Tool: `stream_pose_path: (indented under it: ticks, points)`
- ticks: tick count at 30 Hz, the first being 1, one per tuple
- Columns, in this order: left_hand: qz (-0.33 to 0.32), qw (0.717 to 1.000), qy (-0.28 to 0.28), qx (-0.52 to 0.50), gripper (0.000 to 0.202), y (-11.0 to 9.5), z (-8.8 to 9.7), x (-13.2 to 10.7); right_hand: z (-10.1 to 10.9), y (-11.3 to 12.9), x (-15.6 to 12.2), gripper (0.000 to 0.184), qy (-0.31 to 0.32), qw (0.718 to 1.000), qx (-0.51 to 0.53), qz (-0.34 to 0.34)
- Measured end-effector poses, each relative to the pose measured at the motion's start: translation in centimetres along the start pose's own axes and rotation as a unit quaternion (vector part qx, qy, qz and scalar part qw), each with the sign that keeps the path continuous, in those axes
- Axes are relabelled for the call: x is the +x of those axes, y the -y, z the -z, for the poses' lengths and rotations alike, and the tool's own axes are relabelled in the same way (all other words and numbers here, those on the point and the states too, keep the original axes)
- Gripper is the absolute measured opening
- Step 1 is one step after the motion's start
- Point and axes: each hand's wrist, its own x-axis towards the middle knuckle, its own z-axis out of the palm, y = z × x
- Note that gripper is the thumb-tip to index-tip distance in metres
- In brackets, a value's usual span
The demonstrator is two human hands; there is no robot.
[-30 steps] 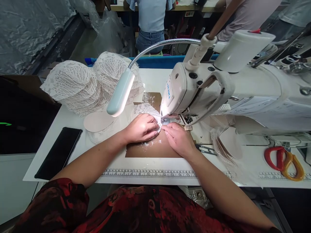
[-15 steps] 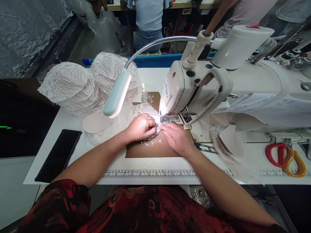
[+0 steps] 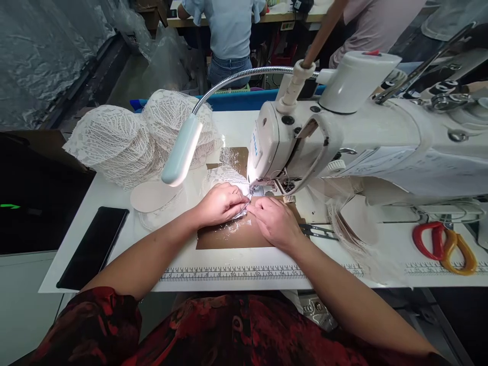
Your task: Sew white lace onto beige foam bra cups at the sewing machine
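Observation:
A white lace piece lies under the needle end of the sewing machine, brightly lit by the lamp. My left hand rests on the lace with its fingers curled and pressed together on its near edge. Just right of it, my right hand pinches the same edge close to the presser foot, thumb and forefinger together. Both hands are over a brown taped sheet on the table. The fingers partly hide the lace edge.
Stacked lace cups stand at the left, behind a beige oval pad and a black phone. On the right are more cup pieces and red-and-orange-handled scissors. A lamp overhangs the table. A person sits beyond.
The view has shifted slightly. My right fingers have curled in more, and the lace edge between my hands appears more folded. Both hands stay by the needle.

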Motion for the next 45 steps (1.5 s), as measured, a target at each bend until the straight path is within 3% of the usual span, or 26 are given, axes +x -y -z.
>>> stream_pose_path:
  ticks: [11,18,25,32,39,45]
  points:
    - [-0.019,0.988,0.023,0.148,0.04,-0.6,-0.4,-0.1,-0.2,-0.1,-0.3,0.031,0.003,1.0,-0.013,-0.005]
    - [-0.008,0.982,0.029,0.185,0.042,-1.1,-0.6,0.4,0.2,0.3,0.1,0.034,0.008,0.999,-0.036,-0.03]
    - [-0.016,0.99,0.026,0.135,0.04,-0.6,-0.2,0.1,0.5,0.2,0.1,0.037,0.02,0.998,-0.049,-0.036]
    - [-0.055,0.998,-0.039,0.012,0.03,0.3,0.6,-0.5,0.7,-0.3,-0.4,0.039,0.012,1.0,-0.01,-0.024]
    - [-0.071,0.996,-0.049,0.016,0.026,0.4,0.4,-0.4,0.6,-0.4,-0.5,0.034,-0.038,0.999,0.006,-0.015]
    - [-0.059,0.996,-0.005,0.061,0.03,0.2,0.2,-0.3,0.6,-0.1,-0.4,0.034,-0.04,0.999,-0.002,-0.028]
